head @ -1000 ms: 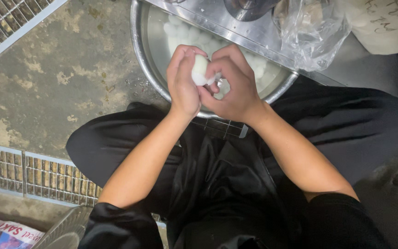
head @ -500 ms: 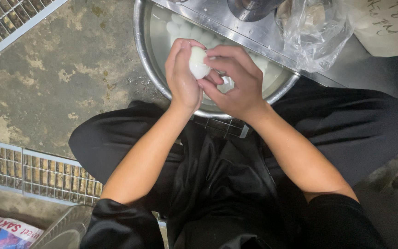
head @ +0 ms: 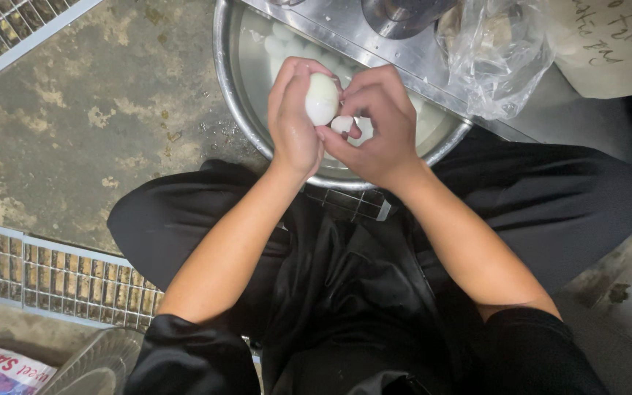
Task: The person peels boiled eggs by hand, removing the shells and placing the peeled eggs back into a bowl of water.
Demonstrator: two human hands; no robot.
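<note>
My left hand (head: 295, 121) grips a white boiled egg (head: 322, 99) over a large steel bowl (head: 232, 88). My right hand (head: 378, 128) pinches a small piece of white eggshell (head: 342, 124) right beside the egg. Several peeled white eggs lie in water in the bowl (head: 279, 40), partly hidden behind my hands. I sit with black-clad legs on either side of the bowl's near rim.
A metal tray edge (head: 374, 44) and a crumpled clear plastic bag (head: 495, 55) lie across the bowl's far side. A stained concrete floor (head: 89, 117) spreads left, with drain grates (head: 45, 274) nearer me. A clear container (head: 96, 366) and a printed bag (head: 1, 373) sit bottom left.
The egg has turned in my left hand and shows more bare white surface. My right fingers have pulled a shell fragment off and hold it beside the egg.
</note>
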